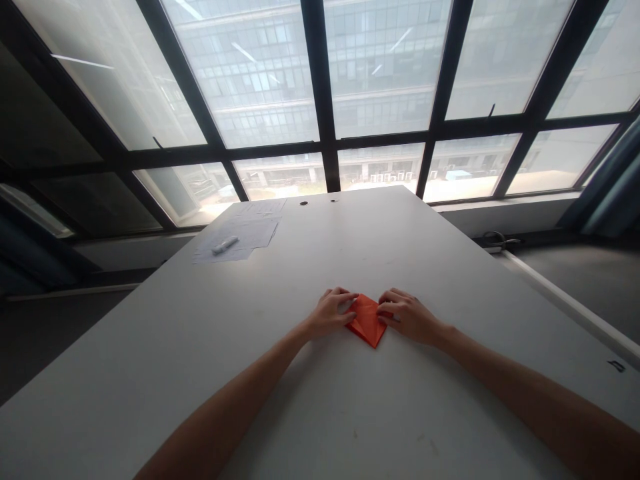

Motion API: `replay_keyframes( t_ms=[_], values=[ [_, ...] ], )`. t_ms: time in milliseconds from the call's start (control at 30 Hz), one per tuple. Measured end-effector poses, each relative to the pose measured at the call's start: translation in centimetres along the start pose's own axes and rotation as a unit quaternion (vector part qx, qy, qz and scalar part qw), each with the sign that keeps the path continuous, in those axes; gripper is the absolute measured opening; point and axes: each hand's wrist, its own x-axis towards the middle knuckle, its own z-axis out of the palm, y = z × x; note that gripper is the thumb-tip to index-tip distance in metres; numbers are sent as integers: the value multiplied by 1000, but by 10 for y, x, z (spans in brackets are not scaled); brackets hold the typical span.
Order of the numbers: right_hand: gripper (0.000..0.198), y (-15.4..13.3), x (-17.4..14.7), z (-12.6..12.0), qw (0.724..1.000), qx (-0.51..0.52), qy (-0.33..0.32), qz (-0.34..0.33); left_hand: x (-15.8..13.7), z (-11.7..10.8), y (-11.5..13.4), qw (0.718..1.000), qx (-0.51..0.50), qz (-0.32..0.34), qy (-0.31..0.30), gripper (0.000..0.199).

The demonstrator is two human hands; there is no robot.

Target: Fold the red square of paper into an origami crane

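Observation:
A folded piece of orange paper (367,321) lies on the white table, one corner pointing toward me. Crease lines run across its face. My left hand (332,312) grips its left edge, with the thumb on top and the fingers curled around the upper left side. At the right edge, my right hand (407,315) pinches the paper between thumb and fingers. Both hands rest low on the tabletop, and the fingertips partly cover the paper's side corners.
Several printed sheets (250,230) lie at the far left of the white table (320,260), with a whitish tube-like object (225,245) on top. Two small holes sit near the far edge. Large windows (380,67) stand beyond, and a small dark mark (616,366) shows at right.

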Motion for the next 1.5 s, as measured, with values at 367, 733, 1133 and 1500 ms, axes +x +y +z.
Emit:
replay_keyframes(
  t_ms=[367,733,1133,1500],
  values=[
    [16,2,-2,-1,1000,19,-3,-9,-9,-8,18,987,41,140,-69,37],
    [18,5,-3,-5,999,50,-4,-16,-7,-6,1,987,-105,78,-92,42],
    [15,11,-3,-6,998,34,-22,-40,-4,-10,4,978,-10,176,-115,27],
    [19,7,-3,-8,997,18,-26,-73,-9,-12,21,977,-19,209,-27,20]
  ],
)
